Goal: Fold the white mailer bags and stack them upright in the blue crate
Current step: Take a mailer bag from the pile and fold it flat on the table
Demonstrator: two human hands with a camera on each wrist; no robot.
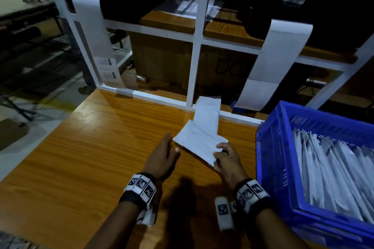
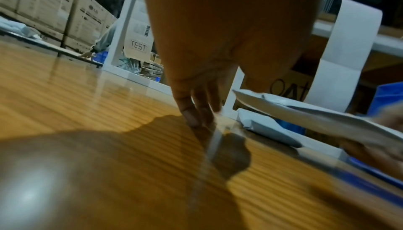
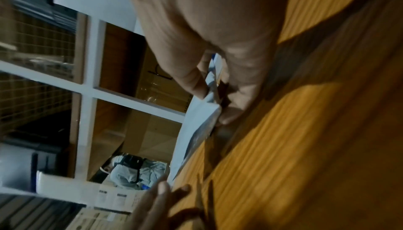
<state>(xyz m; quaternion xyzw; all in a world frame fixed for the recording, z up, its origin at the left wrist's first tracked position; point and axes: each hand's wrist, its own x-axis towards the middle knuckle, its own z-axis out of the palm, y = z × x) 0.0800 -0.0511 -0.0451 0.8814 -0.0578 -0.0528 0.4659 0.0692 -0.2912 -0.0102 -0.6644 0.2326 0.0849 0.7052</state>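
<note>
1. Head view: my right hand (image 1: 225,157) pinches the near corner of a folded white mailer bag (image 1: 199,143), lifted off the wooden table (image 1: 91,147) just left of the blue crate (image 1: 283,147).
2. My left hand (image 1: 164,155), fingers straight and holding nothing, sits at the bag's left edge.
3. Step in hand, by my judgement: fold finished, transfer pending.
4. Next move calls for turning the bag on edge and slotting it beside the upright bags (image 1: 334,168) in the crate.
5. Another mailer bag (image 1: 208,111) lies beyond the crate's far-left corner, against a white frame (image 1: 194,46); cartons stand behind it.
</note>
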